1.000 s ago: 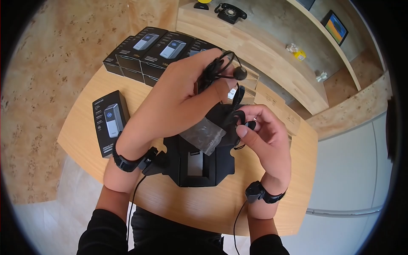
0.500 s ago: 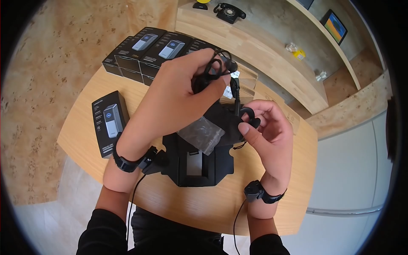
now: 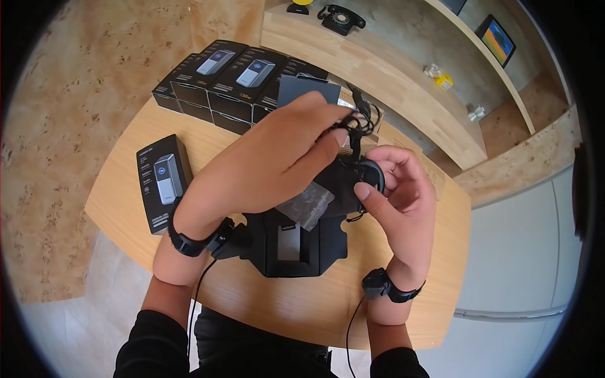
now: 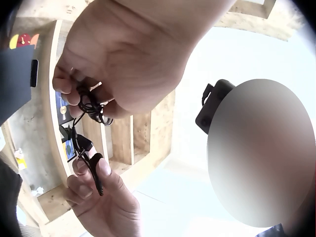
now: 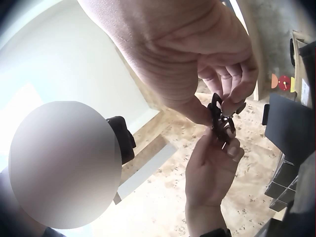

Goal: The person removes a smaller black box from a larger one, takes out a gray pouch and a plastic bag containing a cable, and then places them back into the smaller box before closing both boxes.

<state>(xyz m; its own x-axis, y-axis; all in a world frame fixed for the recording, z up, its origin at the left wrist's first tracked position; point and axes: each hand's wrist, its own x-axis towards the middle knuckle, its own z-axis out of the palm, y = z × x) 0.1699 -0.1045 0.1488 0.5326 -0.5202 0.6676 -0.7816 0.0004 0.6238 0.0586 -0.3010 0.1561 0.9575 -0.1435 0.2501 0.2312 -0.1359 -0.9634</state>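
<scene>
My left hand pinches a coiled black cable between thumb and fingertips. Lower and to the right, my right hand grips a curved black hook that looks like part of a corded earpiece. The cable and hook come close together between the two hands, and they overlap in the right wrist view. An opened black box stands on the table below my hands, a grey piece showing inside. A clear plastic bag lies over the box's far part, partly hidden by my left hand.
Several black boxes with a device picture are stacked at the table's back left. One more such box lies on the left. Brown cartons stand at the back right, before a wooden shelf with a black telephone.
My left hand has turned and moved the coiled cable to the right, above the right hand. A dark panel now shows behind my left hand. The right hand has shifted little.
</scene>
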